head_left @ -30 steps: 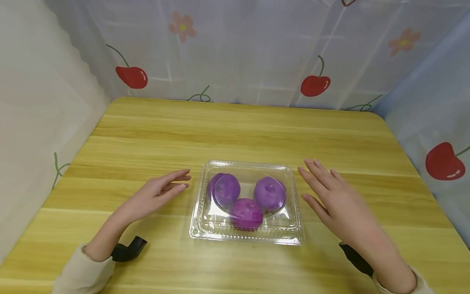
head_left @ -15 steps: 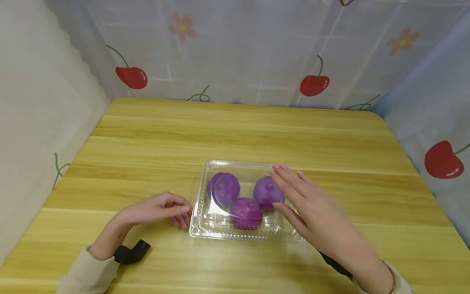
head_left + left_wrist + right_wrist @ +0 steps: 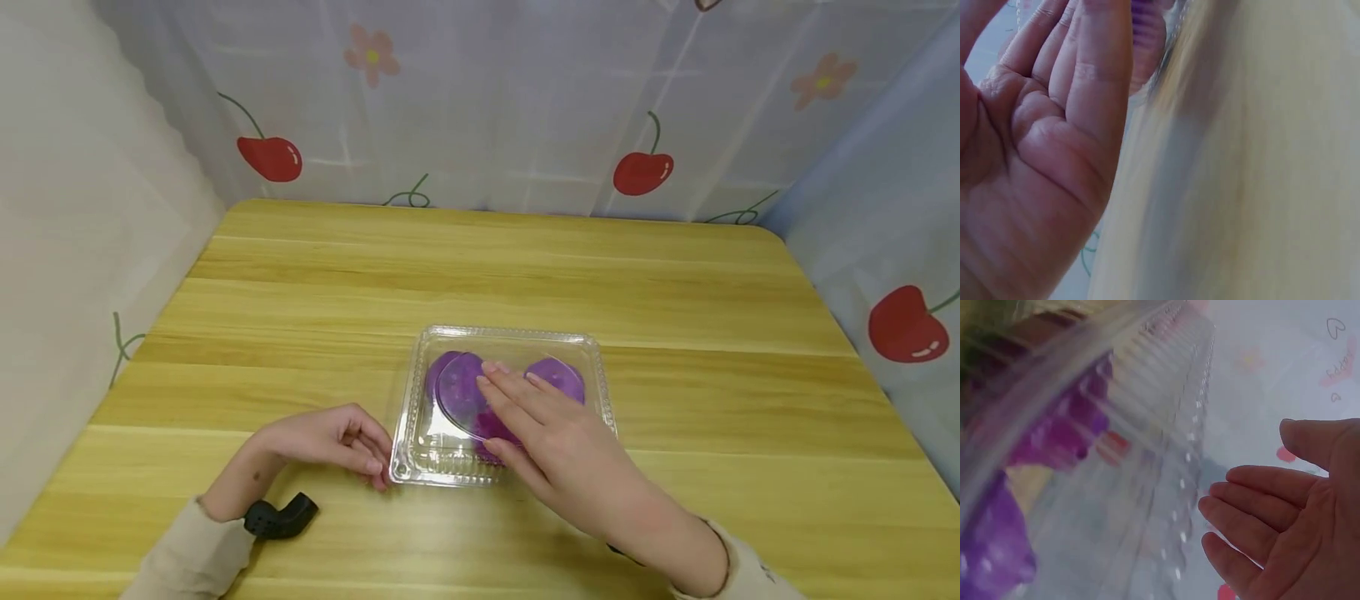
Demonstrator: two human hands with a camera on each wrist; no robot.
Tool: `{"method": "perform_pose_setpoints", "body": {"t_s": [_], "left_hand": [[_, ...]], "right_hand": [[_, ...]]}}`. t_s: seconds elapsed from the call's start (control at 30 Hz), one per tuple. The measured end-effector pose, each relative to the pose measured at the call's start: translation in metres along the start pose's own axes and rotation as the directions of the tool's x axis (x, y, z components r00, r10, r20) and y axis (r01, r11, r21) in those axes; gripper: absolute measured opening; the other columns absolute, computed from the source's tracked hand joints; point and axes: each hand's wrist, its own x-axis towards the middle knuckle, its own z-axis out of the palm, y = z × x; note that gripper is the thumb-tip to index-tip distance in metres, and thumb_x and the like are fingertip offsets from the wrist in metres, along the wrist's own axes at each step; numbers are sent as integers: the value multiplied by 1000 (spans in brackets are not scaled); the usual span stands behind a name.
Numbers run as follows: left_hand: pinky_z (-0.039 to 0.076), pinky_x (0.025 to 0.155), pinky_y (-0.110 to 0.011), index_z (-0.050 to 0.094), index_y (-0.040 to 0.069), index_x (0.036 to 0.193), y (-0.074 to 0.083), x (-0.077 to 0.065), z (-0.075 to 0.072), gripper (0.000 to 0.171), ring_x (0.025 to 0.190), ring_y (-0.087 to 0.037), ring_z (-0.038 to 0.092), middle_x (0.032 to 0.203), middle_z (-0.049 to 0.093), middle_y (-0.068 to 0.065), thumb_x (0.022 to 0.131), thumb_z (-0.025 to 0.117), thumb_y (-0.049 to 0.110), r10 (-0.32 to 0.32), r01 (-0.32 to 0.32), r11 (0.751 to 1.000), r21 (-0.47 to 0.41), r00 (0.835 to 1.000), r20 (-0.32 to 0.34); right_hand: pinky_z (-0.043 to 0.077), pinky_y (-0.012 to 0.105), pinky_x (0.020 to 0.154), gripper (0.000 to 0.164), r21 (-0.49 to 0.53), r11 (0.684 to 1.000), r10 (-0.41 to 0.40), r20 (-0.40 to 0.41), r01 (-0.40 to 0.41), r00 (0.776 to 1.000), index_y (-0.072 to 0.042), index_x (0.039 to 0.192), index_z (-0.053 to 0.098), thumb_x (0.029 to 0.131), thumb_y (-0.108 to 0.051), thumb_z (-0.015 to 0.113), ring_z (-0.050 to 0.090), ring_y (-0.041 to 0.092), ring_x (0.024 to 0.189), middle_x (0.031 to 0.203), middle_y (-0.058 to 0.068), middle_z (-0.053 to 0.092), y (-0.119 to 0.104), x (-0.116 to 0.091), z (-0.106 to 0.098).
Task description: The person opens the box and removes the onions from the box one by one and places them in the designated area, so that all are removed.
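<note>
A clear plastic clamshell box (image 3: 427,479) lies with its lid down on the wooden table. Through the lid show three round purple things: one at the left (image 3: 453,387), one at the right (image 3: 566,379) and a magenta one (image 3: 491,425) at the front, partly hidden by a hand. My right hand (image 3: 577,454) stretches over the lid with straight fingers, the tips above the box's middle. Beside the near left corner is my left hand (image 3: 337,442), its fingers loosely bent down, fingertips right at the rim. Both palms show without anything gripped in the wrist views.
Pale wooden table (image 3: 480,275) runs back to a curtain (image 3: 480,108) printed with cherries and flowers. White cloth (image 3: 67,208) hangs at the left side, more curtain at the right. A black wrist device (image 3: 281,517) sits at the left cuff.
My right hand has moved left from beside the box to over its lid. The left hand has come nearer and down to the near left corner. The box has hardly moved.
</note>
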Motion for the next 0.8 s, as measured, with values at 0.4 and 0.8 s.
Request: {"method": "perform_pose_setpoints", "body": {"t_s": [0.4, 0.8], "left_hand": [[53, 76, -45, 56, -20, 106, -9, 7, 5, 21, 90, -29, 66, 98, 64, -28, 91, 55, -5, -27, 28, 995, -96, 1000, 9], [55, 74, -37, 55, -24, 101, -11, 12, 11, 22, 87, -22, 67, 93, 61, -34, 90, 57, -5, 12, -11, 994, -112, 1000, 9]], "right_hand": [[25, 38, 108, 58, -23, 994, -99, 147, 104, 984, 2, 133, 49, 91, -37, 60, 36, 22, 130, 140, 14, 43, -15, 10, 38], [25, 40, 109, 66, -145, 980, -114, 137, 134, 984, -1, 133, 50, 86, -45, 64, 35, 23, 130, 139, 13, 44, -20, 6, 62]]}}
